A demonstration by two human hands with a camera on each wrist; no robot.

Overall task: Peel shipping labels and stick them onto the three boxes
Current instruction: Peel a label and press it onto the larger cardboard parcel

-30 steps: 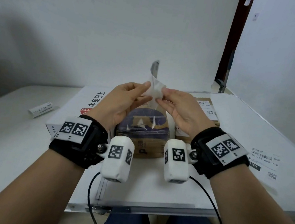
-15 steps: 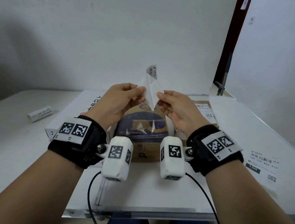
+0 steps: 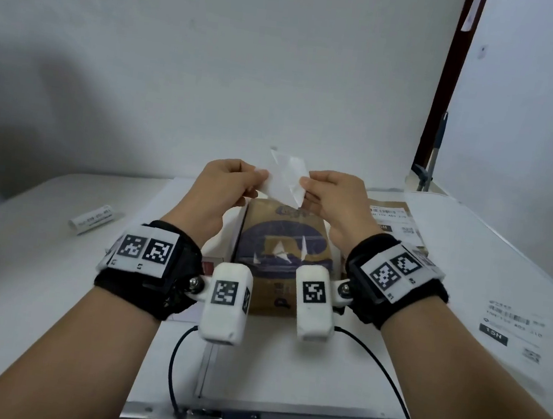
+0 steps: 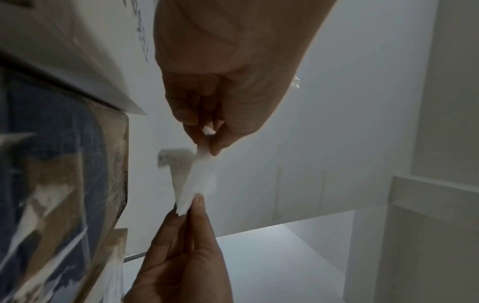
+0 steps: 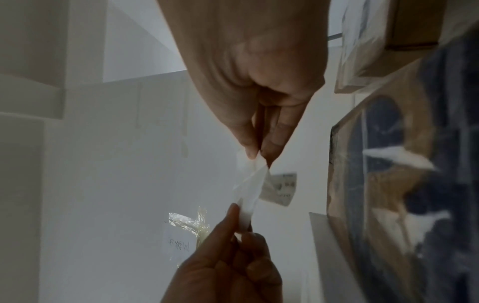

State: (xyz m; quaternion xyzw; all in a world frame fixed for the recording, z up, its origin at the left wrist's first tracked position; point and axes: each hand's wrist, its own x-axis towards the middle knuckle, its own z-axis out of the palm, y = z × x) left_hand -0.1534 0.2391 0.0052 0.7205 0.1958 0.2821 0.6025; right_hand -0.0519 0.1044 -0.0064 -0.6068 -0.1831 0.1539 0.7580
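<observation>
Both hands hold one small white shipping label sheet [image 3: 285,176] in the air above a brown box with blue print [image 3: 285,244]. My left hand [image 3: 260,174] pinches its left edge and my right hand [image 3: 305,182] pinches its right corner. The left wrist view shows the left hand [image 4: 207,139] pinching the top of the sheet [image 4: 194,180] and the right hand [image 4: 189,205] pinching the bottom. In the right wrist view the right hand [image 5: 256,153] and left hand [image 5: 238,221] grip the twisted sheet [image 5: 251,184], with a printed part behind it.
A flat white box [image 3: 179,205] lies left of the brown box. Behind on the right, another brown box [image 3: 413,235] carries a label. A loose printed label [image 3: 510,325] lies on the white table [image 3: 35,285] at the right, and a rolled paper strip [image 3: 93,219] at the left.
The printed end that stood up behind the hands no longer shows from the head view. The sheet has turned between the fingers, and both hands keep their pinch.
</observation>
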